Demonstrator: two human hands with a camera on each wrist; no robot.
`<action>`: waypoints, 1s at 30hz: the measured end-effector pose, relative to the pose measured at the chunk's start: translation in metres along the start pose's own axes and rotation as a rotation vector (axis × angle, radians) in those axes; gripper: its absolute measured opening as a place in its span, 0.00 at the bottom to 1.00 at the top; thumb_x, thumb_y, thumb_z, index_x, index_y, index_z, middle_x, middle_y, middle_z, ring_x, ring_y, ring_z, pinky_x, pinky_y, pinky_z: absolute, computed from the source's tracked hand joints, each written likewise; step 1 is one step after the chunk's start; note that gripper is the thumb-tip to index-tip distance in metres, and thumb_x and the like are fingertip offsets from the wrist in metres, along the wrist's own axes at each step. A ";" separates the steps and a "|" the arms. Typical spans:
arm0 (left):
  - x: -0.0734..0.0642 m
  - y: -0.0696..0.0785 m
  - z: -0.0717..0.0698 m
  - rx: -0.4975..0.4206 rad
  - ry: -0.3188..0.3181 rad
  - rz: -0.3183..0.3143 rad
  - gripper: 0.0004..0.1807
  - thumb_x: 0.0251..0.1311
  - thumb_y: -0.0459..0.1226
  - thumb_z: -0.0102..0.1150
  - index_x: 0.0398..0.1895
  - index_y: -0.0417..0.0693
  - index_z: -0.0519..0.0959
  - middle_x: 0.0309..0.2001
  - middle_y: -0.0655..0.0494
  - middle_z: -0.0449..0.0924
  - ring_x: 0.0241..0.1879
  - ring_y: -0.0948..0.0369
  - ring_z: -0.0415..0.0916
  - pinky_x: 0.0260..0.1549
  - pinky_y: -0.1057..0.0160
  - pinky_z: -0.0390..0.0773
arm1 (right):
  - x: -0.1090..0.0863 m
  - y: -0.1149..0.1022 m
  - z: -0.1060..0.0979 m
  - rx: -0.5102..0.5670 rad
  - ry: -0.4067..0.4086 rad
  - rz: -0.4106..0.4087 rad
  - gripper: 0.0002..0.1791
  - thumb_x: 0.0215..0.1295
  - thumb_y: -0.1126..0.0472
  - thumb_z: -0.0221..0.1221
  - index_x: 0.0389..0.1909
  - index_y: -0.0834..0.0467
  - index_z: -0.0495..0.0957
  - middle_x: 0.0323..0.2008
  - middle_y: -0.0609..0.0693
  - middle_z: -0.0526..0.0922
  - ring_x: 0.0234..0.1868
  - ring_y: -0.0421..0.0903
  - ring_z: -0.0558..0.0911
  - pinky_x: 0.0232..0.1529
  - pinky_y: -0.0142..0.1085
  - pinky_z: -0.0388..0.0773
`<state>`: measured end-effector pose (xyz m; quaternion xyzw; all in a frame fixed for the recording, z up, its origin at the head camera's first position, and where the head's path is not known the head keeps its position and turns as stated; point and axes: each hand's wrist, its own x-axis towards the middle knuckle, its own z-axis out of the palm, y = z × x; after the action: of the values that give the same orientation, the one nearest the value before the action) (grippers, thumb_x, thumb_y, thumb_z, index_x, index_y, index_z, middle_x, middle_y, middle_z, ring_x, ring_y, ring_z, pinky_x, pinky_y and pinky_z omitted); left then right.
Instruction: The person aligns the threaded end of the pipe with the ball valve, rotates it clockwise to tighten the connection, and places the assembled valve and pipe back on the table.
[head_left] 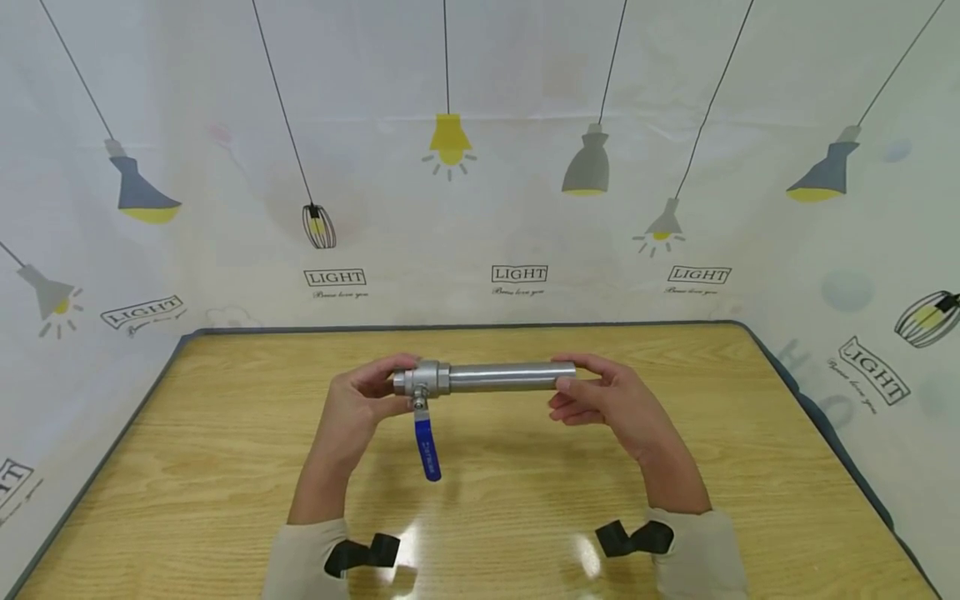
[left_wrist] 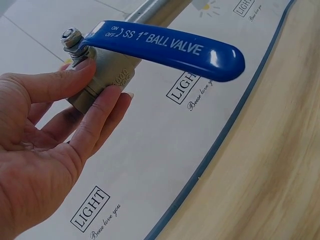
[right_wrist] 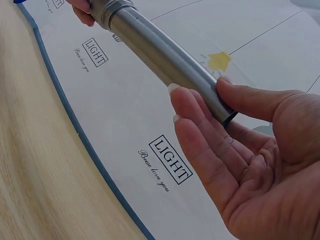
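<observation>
A steel ball valve (head_left: 428,377) with a blue lever handle (head_left: 427,448) is joined to a straight steel pipe (head_left: 510,377), the two held level above the table. My left hand (head_left: 360,400) grips the valve body at its free end, thumb below the handle's nut and fingers round the far side. White lettering on the handle (left_wrist: 165,47) reads "SS 1" BALL VALVE" in the left wrist view. At the pipe's other end, my right hand (head_left: 607,396) pinches the pipe between thumb and fingers. The pipe's open end (right_wrist: 230,118) points toward the right palm.
Below both hands lies a wood-grain table (head_left: 225,467) with a dark blue edge strip (head_left: 465,325). White sheeting (head_left: 517,225) printed with lamps and "LIGHT" labels surrounds it on the back and sides. Black straps (head_left: 363,554) cross both sleeves.
</observation>
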<state>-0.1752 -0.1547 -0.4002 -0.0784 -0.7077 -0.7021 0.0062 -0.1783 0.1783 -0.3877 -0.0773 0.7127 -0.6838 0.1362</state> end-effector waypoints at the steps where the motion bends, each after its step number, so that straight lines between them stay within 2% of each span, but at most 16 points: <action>1: 0.000 0.000 0.000 0.000 0.002 -0.001 0.24 0.47 0.19 0.65 0.51 0.39 0.81 0.51 0.54 0.83 0.49 0.53 0.79 0.44 0.57 0.83 | 0.000 0.000 0.000 -0.003 0.000 0.002 0.29 0.68 0.57 0.60 0.66 0.64 0.67 0.32 0.52 0.86 0.34 0.47 0.87 0.40 0.41 0.85; 11: 0.001 0.001 0.001 -0.012 -0.005 0.001 0.24 0.47 0.19 0.65 0.51 0.38 0.80 0.51 0.54 0.83 0.49 0.53 0.79 0.45 0.57 0.83 | 0.000 -0.001 -0.001 -0.009 0.008 0.031 0.28 0.69 0.53 0.58 0.64 0.65 0.68 0.31 0.51 0.87 0.34 0.47 0.88 0.38 0.41 0.85; 17: 0.000 0.002 0.000 0.018 0.010 -0.005 0.24 0.48 0.20 0.66 0.51 0.39 0.81 0.52 0.51 0.82 0.50 0.54 0.79 0.44 0.58 0.83 | 0.001 -0.001 0.000 -0.003 0.003 0.031 0.29 0.69 0.52 0.58 0.64 0.65 0.68 0.34 0.51 0.87 0.37 0.47 0.88 0.39 0.39 0.85; 24: -0.001 0.002 0.000 0.020 0.006 -0.002 0.24 0.48 0.20 0.65 0.51 0.39 0.81 0.53 0.49 0.81 0.50 0.53 0.79 0.44 0.57 0.84 | 0.003 0.000 0.002 0.039 -0.002 0.006 0.28 0.69 0.57 0.58 0.63 0.69 0.67 0.38 0.52 0.86 0.39 0.46 0.87 0.43 0.39 0.84; 30: 0.000 0.001 0.000 0.016 0.003 0.002 0.24 0.48 0.20 0.65 0.51 0.39 0.81 0.54 0.50 0.81 0.51 0.53 0.79 0.44 0.57 0.84 | 0.002 0.000 0.001 0.041 -0.013 -0.009 0.32 0.63 0.64 0.63 0.68 0.61 0.65 0.38 0.53 0.86 0.40 0.47 0.87 0.45 0.41 0.84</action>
<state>-0.1748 -0.1542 -0.3994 -0.0782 -0.7131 -0.6967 0.0086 -0.1796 0.1771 -0.3879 -0.0822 0.6971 -0.6985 0.1392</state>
